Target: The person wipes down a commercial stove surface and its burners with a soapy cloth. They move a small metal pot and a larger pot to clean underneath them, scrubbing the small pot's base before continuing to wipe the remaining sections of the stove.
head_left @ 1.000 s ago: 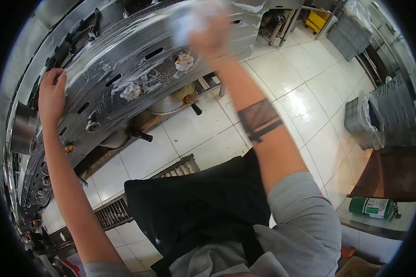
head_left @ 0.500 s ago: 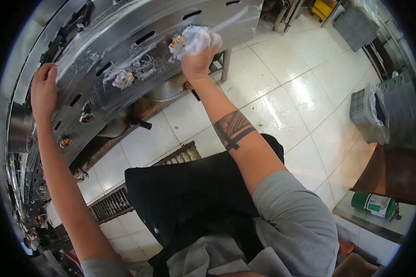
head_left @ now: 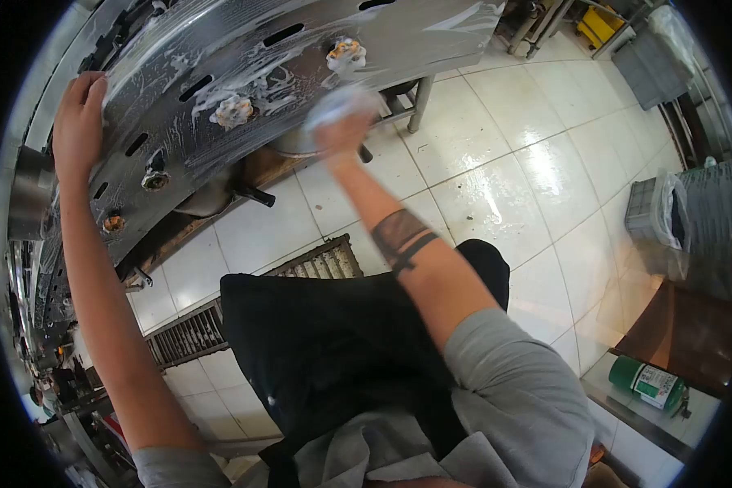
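Observation:
My left hand (head_left: 79, 122) rests at the upper left, its fingers bent over the top edge of a steel stove front (head_left: 171, 134). Motion smears my right hand (head_left: 343, 130), which is closed around a foamy, whitish-blue sponge (head_left: 333, 104) near the panel's lower edge. Lather streaks the metal. Foam coats one control knob (head_left: 346, 54) above my right hand and another knob (head_left: 233, 112) to its left. Farther left sit a dark metal knob (head_left: 155, 180) and a rusty round fitting (head_left: 114, 223), both with little foam.
Below the panel, a pan handle (head_left: 254, 195) sticks out. A floor drain grate (head_left: 317, 259) crosses the wet-looking tiles (head_left: 496, 195). To the right are a grey bin with a plastic liner (head_left: 655, 215) and a green cylinder (head_left: 647, 382) on a ledge.
My right hand has moved down from the right-hand foamy knob toward the panel's lower edge, uncovering that knob. My left hand stays on the top edge. The view has shifted slightly.

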The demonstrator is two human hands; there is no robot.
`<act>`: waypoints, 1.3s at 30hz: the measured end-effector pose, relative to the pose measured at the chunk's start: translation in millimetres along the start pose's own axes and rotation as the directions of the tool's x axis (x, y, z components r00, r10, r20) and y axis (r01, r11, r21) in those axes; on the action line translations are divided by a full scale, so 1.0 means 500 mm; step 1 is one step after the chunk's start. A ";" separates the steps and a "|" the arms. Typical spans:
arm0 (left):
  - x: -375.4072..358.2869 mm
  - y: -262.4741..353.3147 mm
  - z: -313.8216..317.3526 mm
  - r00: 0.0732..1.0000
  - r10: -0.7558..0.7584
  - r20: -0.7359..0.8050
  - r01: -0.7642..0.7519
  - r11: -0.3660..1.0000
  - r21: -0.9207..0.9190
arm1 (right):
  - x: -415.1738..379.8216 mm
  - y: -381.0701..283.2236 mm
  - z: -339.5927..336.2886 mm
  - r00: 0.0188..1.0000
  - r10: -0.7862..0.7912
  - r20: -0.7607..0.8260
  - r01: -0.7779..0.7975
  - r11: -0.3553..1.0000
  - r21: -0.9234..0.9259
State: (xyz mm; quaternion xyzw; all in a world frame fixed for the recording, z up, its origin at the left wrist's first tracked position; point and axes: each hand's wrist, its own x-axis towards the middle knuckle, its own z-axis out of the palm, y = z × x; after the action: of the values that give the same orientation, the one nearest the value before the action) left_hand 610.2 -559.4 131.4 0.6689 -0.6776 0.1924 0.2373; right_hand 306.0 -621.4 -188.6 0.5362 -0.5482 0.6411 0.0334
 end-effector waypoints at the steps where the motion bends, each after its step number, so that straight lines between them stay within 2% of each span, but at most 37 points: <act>1: 0.000 -0.004 0.003 1.000 -0.001 -0.006 0.001 1.000 0.004 | -0.065 -0.062 0.024 0.992 -0.123 0.040 0.123 0.992 -0.001; 2: 0.000 -0.010 0.006 1.000 -0.006 0.001 0.006 1.000 0.011 | -0.082 -0.102 0.022 0.958 -0.077 0.275 0.061 0.996 0.069; 3: 0.000 -0.015 0.008 1.000 0.004 -0.007 -0.004 1.000 -0.002 | -0.086 -0.084 0.032 0.956 -0.074 0.285 0.055 0.996 0.074; 4: -0.001 -0.023 0.008 1.000 0.012 -0.014 -0.012 1.000 -0.016 | -0.083 -0.045 0.046 0.958 -0.248 0.141 0.233 0.965 0.118; 5: -0.001 -0.026 0.006 1.000 -0.001 -0.011 0.001 1.000 -0.010 | -0.076 -0.010 0.043 0.910 -0.414 -0.014 0.412 0.901 0.137; 6: -0.002 -0.023 0.006 0.999 0.036 -0.031 -0.036 0.999 0.004 | -0.026 0.013 -0.006 0.939 -0.323 0.122 0.306 0.942 0.140; 7: -0.005 -0.023 0.011 0.997 0.068 -0.047 -0.068 0.998 0.015 | 0.030 0.029 -0.052 0.966 -0.035 0.257 0.023 0.998 0.050; 8: -0.006 -0.032 0.023 0.975 0.150 -0.163 -0.145 0.988 0.043 | 0.041 0.122 -0.013 0.995 0.068 0.067 -0.062 0.994 -0.091; 9: -0.009 -0.033 0.024 0.979 0.126 -0.161 -0.121 0.992 0.043 | 0.092 0.129 -0.034 0.980 0.197 0.019 -0.198 0.976 0.092; 11: 0.000 -0.035 0.012 0.999 0.047 -0.025 -0.047 0.999 0.017 | 0.198 0.140 -0.079 0.893 0.444 -0.078 -0.352 0.795 0.495; 12: 0.005 -0.051 0.016 0.993 0.111 -0.035 -0.109 0.993 0.052 | 0.234 0.115 -0.088 0.864 0.497 -0.075 -0.369 0.728 0.578; 13: -0.010 -0.026 0.001 0.995 0.095 -0.029 -0.093 0.994 0.061 | 0.255 0.076 -0.095 0.865 0.498 -0.056 -0.378 0.722 0.579; 15: -0.034 0.081 -0.024 0.994 -0.089 -0.061 0.089 0.996 -0.004 | 0.279 -0.006 -0.123 0.968 0.229 -0.105 -0.107 0.750 0.653; 16: -0.038 0.087 -0.023 0.994 -0.101 -0.052 0.101 0.995 0.006 | 0.274 -0.034 -0.124 0.968 0.234 -0.088 -0.121 0.745 0.656; 17: -0.040 0.086 -0.021 0.994 -0.094 -0.062 0.093 0.995 -0.021 | 0.260 -0.067 -0.118 0.977 -0.125 -0.172 0.178 0.922 0.344; 18: -0.041 0.083 -0.019 0.993 -0.087 -0.074 0.084 0.995 -0.049 | 0.245 -0.106 -0.114 0.869 -0.479 -0.126 0.482 0.876 -0.010; 19: -0.045 0.095 -0.025 0.993 -0.078 -0.086 0.071 0.994 -0.077 | 0.216 -0.159 -0.118 0.909 -0.403 -0.106 0.416 0.893 0.173; 21: -0.061 0.101 -0.039 0.997 -0.047 -0.055 0.045 0.998 -0.046 | 0.182 -0.175 -0.131 0.861 -0.509 0.019 0.501 0.853 0.142; 25: -0.061 0.088 -0.033 0.994 0.041 -0.102 -0.046 0.998 -0.041 | 0.170 -0.095 -0.122 0.796 -0.604 0.036 0.597 0.794 0.111; 26: -0.060 0.087 -0.035 0.994 0.046 -0.098 -0.048 0.999 -0.017 | 0.163 -0.070 -0.116 0.880 -0.475 0.023 0.451 0.848 0.278; 28: -0.052 0.073 -0.035 0.994 0.048 -0.099 -0.048 0.999 0.003 | 0.150 -0.063 -0.120 0.978 -0.194 0.076 0.117 0.812 0.572; 29: -0.040 0.057 -0.026 0.997 0.005 -0.082 -0.006 1.000 -0.016 | 0.157 -0.065 -0.125 0.977 -0.199 0.072 0.124 0.813 0.569; 31: -0.043 0.081 -0.031 0.998 -0.027 -0.060 0.024 0.999 -0.043 | 0.175 -0.083 -0.150 0.979 0.077 0.190 -0.155 0.884 0.441; 32: -0.061 0.092 -0.037 0.997 0.001 -0.079 -0.004 0.999 -0.043 | 0.181 -0.093 -0.154 0.971 0.169 0.172 -0.237 0.792 0.563; 33: 0.000 -0.047 -0.027 0.997 -0.035 0.069 0.051 0.965 -0.259 | 0.178 -0.079 -0.143 0.971 0.174 0.162 -0.235 0.798 0.556; 35: 0.119 -0.315 -0.007 0.927 -0.103 0.361 0.309 0.756 -0.577 | 0.166 -0.034 -0.115 0.999 -0.034 -0.026 0.040 0.968 0.247; 36: 0.127 -0.334 -0.001 0.928 -0.098 0.360 0.306 0.753 -0.583 | 0.153 -0.046 -0.113 0.998 0.044 -0.042 -0.025 0.928 0.372; 37: 0.049 -0.143 -0.010 0.984 -0.080 0.160 0.130 0.932 -0.337 | 0.150 -0.044 -0.125 0.998 0.040 -0.053 -0.018 0.931 0.365; 38: -0.033 0.065 -0.024 0.997 -0.058 -0.048 0.058 0.998 0.001 | 0.142 -0.039 -0.142 0.986 0.141 0.090 -0.164 0.917 0.363; 39: -0.032 0.064 -0.020 0.997 -0.050 -0.052 0.050 0.999 -0.008 | 0.134 -0.026 -0.153 0.944 0.237 0.230 -0.306 0.888 0.342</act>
State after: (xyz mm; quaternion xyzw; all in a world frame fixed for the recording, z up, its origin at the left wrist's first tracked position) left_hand 579.0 -539.4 131.9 0.6796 -0.6549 0.2015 0.2620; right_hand 236.1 -596.2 -117.7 0.5065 -0.4867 0.6802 -0.2095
